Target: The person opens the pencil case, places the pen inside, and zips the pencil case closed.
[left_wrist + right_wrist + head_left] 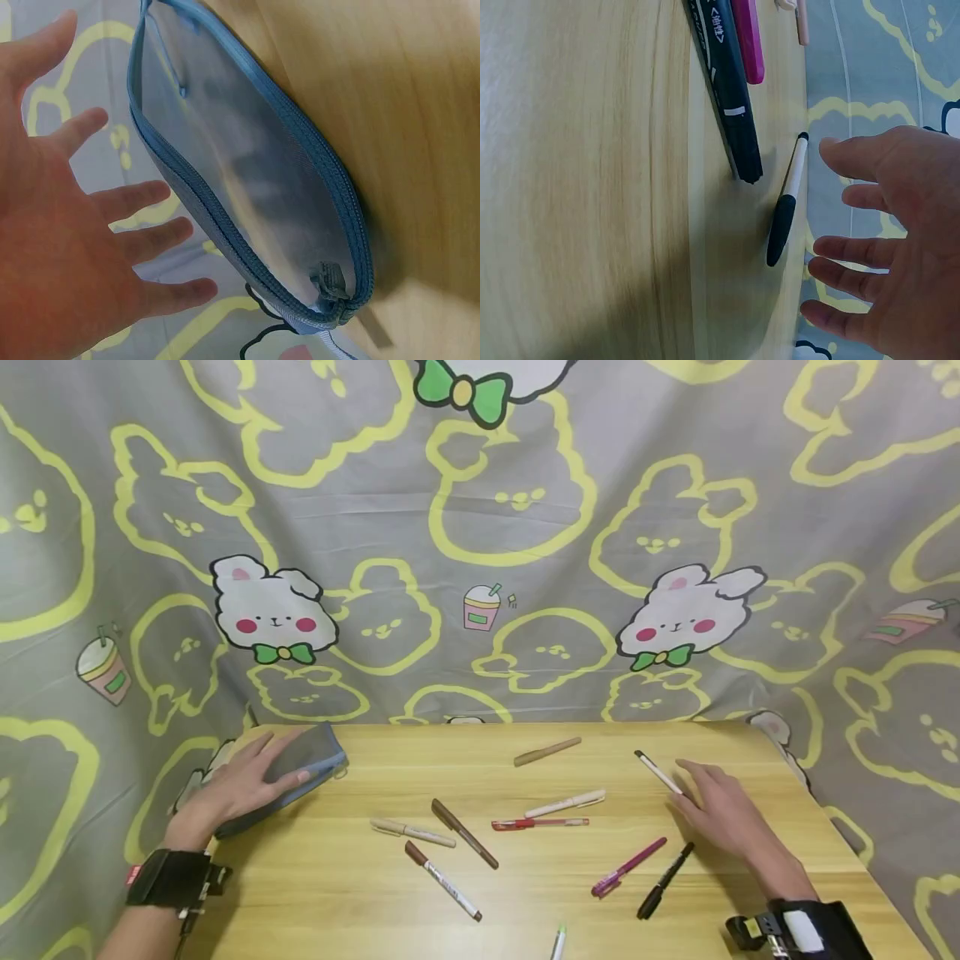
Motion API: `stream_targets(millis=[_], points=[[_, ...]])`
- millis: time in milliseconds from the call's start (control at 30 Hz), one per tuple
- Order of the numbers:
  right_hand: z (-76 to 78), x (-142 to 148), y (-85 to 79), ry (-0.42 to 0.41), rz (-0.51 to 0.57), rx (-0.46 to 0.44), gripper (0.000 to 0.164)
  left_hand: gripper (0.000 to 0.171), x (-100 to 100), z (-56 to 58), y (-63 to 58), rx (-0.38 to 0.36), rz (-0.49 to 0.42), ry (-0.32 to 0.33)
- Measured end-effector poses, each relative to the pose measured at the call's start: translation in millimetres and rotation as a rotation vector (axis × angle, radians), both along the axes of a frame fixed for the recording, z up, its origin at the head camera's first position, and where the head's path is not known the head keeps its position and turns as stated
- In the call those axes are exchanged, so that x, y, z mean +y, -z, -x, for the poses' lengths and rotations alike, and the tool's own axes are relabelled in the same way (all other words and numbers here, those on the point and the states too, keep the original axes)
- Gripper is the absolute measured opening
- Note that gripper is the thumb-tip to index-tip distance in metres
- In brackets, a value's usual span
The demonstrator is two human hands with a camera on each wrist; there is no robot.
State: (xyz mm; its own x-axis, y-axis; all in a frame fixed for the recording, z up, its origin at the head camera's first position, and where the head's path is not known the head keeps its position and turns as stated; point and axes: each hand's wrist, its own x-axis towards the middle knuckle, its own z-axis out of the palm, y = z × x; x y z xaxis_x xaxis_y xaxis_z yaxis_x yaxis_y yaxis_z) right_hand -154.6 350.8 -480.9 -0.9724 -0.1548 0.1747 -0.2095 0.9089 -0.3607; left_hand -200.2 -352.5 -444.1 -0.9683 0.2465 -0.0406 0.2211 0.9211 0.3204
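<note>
A zippered mesh pouch [311, 747] with blue edging lies at the table's left side. My left hand [243, 785] is over it with fingers spread; in the left wrist view the pouch's zipped mouth [341, 199] gapes wide beside the straight fingers of the left hand [82, 217]. Whether the fingertips touch the mesh is unclear. On the right, my right hand [723, 810] hovers beside a white pen with black ends [658, 771], fingers extended. In the right wrist view that pen [799, 169] lies on the table, apart from the right hand's fingers [847, 247].
A black marker [665, 881] and a magenta pen [628, 867] lie near the right hand. Mid-table are a red pen [540, 823], a cream pen [565, 803], brown markers [465, 833] and a tan pen [412, 832]. A patterned curtain [517, 585] borders the table's back.
</note>
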Motion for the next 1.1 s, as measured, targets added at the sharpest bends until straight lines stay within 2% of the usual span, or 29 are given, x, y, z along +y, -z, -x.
stream_targets(millis=[133,367,667,1100], points=[[3.4,-5,0.6,0.0,0.004,-0.002,0.058,0.084,-6,-5.3,7.7,0.021,-0.009,-0.013],[6.1,-2,5.0,0.032,-0.014,-0.035,0.05,0.087,-10,-15.7,23.9,-0.031,0.003,-0.044],[11.9,-7,14.7,0.022,-0.05,0.068,0.039,0.083,-8,-7.0,23.0,-0.029,-0.014,-0.008],[18.3,-8,14.7,0.043,-0.019,-0.05,0.043,0.075,-14,2.8,23.1,-0.065,0.034,0.033]])
